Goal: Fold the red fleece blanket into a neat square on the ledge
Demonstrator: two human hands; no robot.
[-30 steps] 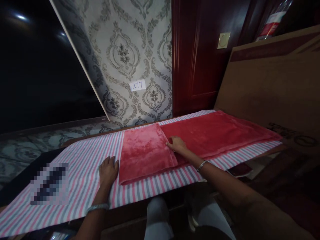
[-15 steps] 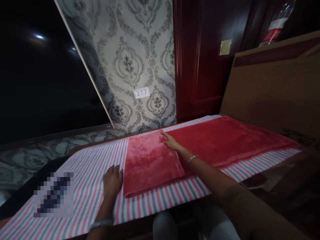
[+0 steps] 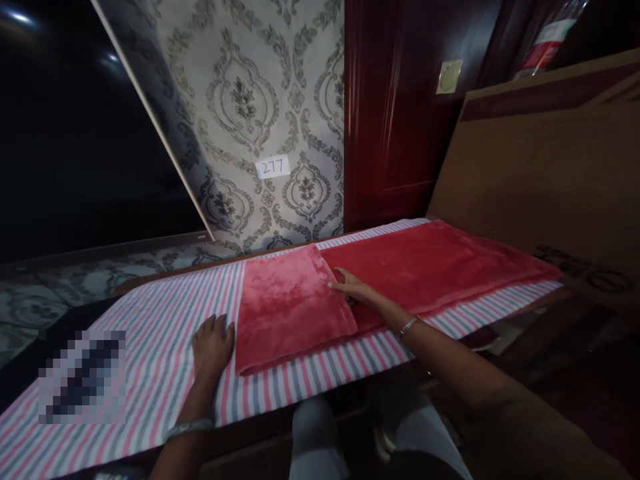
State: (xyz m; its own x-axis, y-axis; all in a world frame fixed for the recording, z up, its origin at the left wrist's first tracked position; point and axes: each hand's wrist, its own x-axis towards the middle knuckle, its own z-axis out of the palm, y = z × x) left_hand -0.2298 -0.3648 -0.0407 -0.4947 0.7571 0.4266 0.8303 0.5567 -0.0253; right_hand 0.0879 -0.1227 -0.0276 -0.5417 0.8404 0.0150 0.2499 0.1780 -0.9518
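A long red plush cloth [image 3: 410, 267] lies across a striped cloth. Its left end is folded over into a paler, shorter panel [image 3: 285, 307], whose free edge runs down the middle of the red cloth. My right hand [image 3: 354, 287] is at that free edge, fingertips apart and holding nothing that I can see; some of its fingers are hidden underneath. To the left of the fold, my left hand [image 3: 213, 343] rests flat on the striped cloth [image 3: 165, 347], fingers spread a little, close beside the red cloth's left edge.
A large dark screen [image 3: 85, 147] stands at the back left, by the patterned wall. Behind the right end leans a cardboard box [image 3: 540, 160], with a plastic bottle [image 3: 545, 43] above it. A blurred dark patch [image 3: 83, 377] lies at the front left.
My right hand has moved from the far corner of the folded panel down along its free edge, toward me. My left hand stays flat beside the fold. The view has shifted slightly.
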